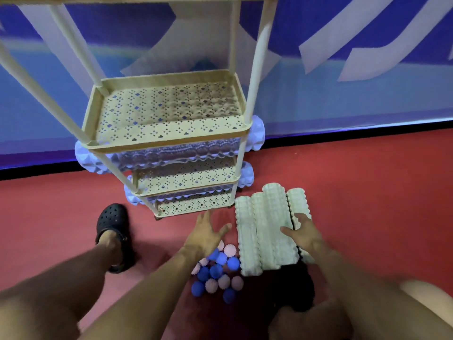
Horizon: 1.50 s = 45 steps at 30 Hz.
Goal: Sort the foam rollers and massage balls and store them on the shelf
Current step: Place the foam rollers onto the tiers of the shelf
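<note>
Several pale green foam rollers [267, 227] lie side by side on the red floor, right of a cream tiered shelf [169, 141]. Lavender rollers [176, 153] lie across the shelf's lower tiers with their ends sticking out at both sides. Several blue and pink spiky massage balls [217, 271] are heaped on the floor in front of the shelf. My left hand [208, 235] hovers with spread fingers above the balls, holding nothing. My right hand [302, 233] rests with straight fingers on the green rollers.
My left foot in a black clog [112, 224] stands left of the shelf's base. My right knee [426, 298] is at the lower right. A blue and white wall [343, 89] runs behind the shelf. A dark object [297, 288] lies under the near ends of the rollers.
</note>
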Motion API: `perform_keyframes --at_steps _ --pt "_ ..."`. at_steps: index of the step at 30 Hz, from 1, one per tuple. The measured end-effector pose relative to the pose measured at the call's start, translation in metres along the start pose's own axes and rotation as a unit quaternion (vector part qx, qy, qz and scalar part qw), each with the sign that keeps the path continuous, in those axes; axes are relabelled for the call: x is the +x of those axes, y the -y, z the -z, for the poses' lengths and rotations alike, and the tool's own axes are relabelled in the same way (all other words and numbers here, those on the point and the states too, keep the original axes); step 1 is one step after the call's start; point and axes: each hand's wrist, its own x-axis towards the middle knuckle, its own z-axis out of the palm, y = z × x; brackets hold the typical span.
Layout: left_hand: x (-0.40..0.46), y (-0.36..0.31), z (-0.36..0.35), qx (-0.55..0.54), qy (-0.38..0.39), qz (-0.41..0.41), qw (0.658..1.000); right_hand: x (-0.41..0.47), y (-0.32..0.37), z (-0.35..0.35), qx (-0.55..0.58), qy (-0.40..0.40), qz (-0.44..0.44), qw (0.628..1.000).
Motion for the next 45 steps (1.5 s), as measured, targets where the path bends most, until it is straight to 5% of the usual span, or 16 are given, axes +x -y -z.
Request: perform_keyframes --at_steps 9,23,29,34,39,45 --pt "0.047 -0.015 -0.073 0.038 0.074 0.011 0.996 0.057 -0.043 -0.029 0.048 0.061 -0.093 0.993" --pt "0.079 -0.013 -0.103 0.051 0.071 0.03 0.996 0.102 -0.054 -0.06 0.026 0.024 -0.123 0.992" --pt "0.066 -0.037 -0.084 0.039 0.071 0.01 0.997 0.068 -0.026 -0.049 0.218 0.082 -0.16 0.959" --pt "0.035 -0.063 -0.056 -0.042 0.103 0.016 0.994 0.014 0.008 -0.025 0.38 0.136 -0.119 0.907" --pt "-0.018 -0.084 -0.022 0.002 0.109 -0.042 0.993 -0.059 0.046 0.003 0.469 0.238 -0.009 0.851" --pt "-0.093 -0.111 0.024 0.096 0.055 -0.138 0.984 -0.136 0.082 0.012 0.409 0.287 0.081 0.862"
